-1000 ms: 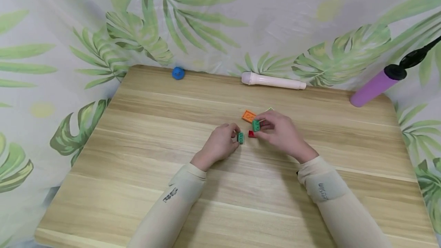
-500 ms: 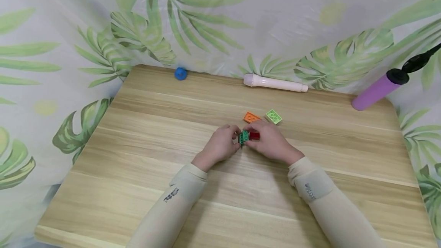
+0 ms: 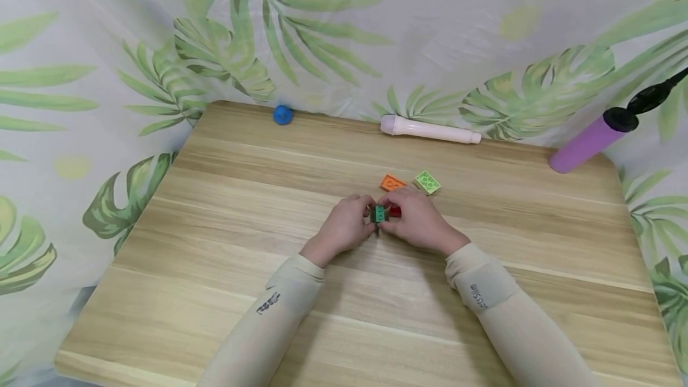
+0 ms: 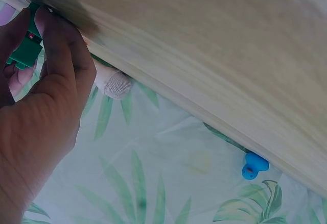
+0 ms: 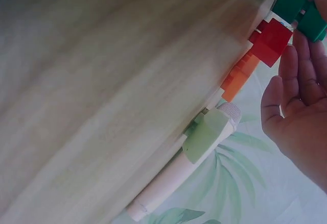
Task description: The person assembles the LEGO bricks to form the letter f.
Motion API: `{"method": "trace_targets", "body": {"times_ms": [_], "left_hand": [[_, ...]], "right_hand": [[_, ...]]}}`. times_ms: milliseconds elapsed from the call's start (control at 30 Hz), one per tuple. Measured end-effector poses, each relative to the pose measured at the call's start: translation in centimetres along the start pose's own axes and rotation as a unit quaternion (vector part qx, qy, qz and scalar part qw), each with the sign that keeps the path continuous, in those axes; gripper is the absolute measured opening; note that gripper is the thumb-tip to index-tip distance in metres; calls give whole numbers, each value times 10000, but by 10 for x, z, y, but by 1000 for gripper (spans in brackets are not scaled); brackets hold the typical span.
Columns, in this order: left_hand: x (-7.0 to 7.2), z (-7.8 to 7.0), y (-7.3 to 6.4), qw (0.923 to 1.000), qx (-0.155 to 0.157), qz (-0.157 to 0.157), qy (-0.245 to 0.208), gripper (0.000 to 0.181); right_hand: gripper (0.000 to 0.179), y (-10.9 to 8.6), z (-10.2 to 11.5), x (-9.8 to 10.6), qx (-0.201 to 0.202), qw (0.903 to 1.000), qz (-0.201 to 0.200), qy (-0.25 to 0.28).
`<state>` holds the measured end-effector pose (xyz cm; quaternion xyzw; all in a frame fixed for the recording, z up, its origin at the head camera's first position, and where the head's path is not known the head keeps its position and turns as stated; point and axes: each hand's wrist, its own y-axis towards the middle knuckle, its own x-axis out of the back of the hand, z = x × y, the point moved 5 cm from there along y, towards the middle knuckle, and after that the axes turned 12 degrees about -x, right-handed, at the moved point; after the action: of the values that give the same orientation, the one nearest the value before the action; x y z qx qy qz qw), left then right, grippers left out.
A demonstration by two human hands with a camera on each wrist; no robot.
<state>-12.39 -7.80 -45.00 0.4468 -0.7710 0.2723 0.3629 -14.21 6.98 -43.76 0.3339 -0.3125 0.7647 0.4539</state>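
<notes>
Between my two hands, one green toy building brick (image 3: 380, 214) sits over a second green brick (image 5: 290, 2), which stands on the table. A narrow gap seems to show between them in the right wrist view. My left hand (image 3: 344, 223) pinches the lower brick between thumb and fingers. The upper brick is pinched by my right hand (image 3: 421, 220). Right beside them lies a red brick (image 5: 272, 43), partly hidden by the right hand in the head view. Just beyond that hand are an orange brick (image 3: 393, 183) and a light green brick (image 3: 427, 182), both with hollow undersides up.
Along the back edge of the wooden table (image 3: 215, 243) lie a small blue toy (image 3: 282, 115) and a pale pink microphone (image 3: 430, 129). A purple cylinder with a black top (image 3: 588, 141) stands at the back right corner. Leaf-patterned cloth (image 3: 344, 46) hangs behind.
My right hand has brought its green brick leftward and down, onto or just over the one in my left hand. The light green brick came into view. The left hand has stayed nearly still.
</notes>
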Motion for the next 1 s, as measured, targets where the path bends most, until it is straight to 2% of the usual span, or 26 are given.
{"method": "trace_targets", "body": {"times_ms": [467, 667, 1000], "left_hand": [[0, -1, 0, 9999, -52, -67, 83, 34], [0, 0, -1, 10000, -2, -17, 13, 33], [7, 6, -5, 9995, 67, -164, -246, 32]], "right_hand": [[34, 2, 1, 1, -56, 9996, -88, -264], [31, 2, 2, -1, -55, 9996, -92, -261], [30, 3, 3, -1, -40, 9989, -131, -442]]}}
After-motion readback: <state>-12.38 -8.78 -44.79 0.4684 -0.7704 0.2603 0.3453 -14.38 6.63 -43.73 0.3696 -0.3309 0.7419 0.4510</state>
